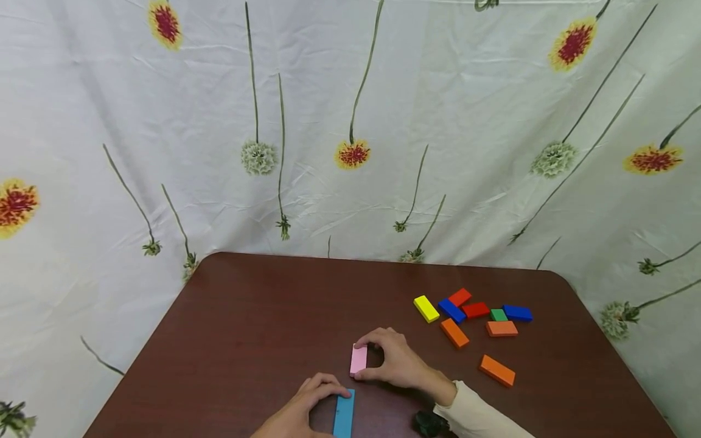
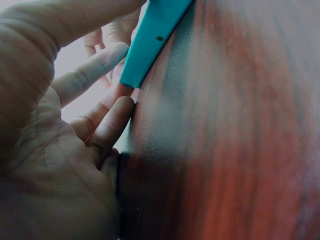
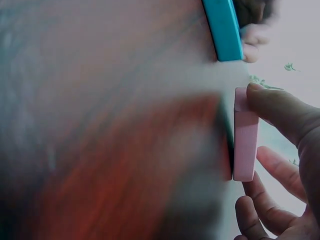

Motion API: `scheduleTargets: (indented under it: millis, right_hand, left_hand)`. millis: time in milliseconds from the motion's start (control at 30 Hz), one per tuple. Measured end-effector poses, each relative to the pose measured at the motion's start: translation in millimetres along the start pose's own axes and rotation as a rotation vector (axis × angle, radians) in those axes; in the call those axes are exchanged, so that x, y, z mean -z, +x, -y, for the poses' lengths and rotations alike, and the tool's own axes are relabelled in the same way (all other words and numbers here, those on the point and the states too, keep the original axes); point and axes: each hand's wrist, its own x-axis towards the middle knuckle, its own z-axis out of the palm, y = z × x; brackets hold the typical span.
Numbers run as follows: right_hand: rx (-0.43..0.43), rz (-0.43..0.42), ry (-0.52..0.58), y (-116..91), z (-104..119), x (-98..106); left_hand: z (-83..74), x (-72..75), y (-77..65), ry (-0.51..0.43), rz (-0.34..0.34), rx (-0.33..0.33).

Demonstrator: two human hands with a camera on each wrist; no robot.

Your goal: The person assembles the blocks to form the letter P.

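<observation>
The pink block (image 1: 358,361) and light-blue block (image 1: 344,417) look smooth, the wood-grained table (image 1: 246,328) glossy, the backdrop (image 1: 208,109) creased cloth.

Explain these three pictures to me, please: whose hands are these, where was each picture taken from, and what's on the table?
There is no robot here, just a person's bare hands. The wide picture comes from a camera worn on the head; the two close ones come from cameras on the left and right wrists. The left hand holds a light blue block, and the right hand grips a pink block at its ends. Farther right on the brown table lie one yellow, one green, two red, two dark blue and three orange blocks.
</observation>
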Motion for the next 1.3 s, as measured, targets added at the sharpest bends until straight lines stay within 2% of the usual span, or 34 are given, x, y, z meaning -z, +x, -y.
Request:
scheduleTargets:
  millis: [300, 600, 900, 1300]
  right_hand:
    - [0.032, 0.005, 0.002, 2, 2, -9]
    - [0.044, 0.012, 0.074, 3, -4, -10]
    - [0.045, 0.017, 0.073, 3, 2, -11]
    - [0.041, 0.019, 0.076, 2, 6, -13]
  left_hand:
    - [0.2, -1.1, 0.6, 0.032, -0.023, -0.04]
    - [1.9, -2.2, 2.3, 0.04, -0.035, -0.076]
    - [0.4, -1.1, 1.3, 0.004, -0.017, -0.036]
    - [1.9, -2.3, 1.3, 0.043, -0.036, -0.079]
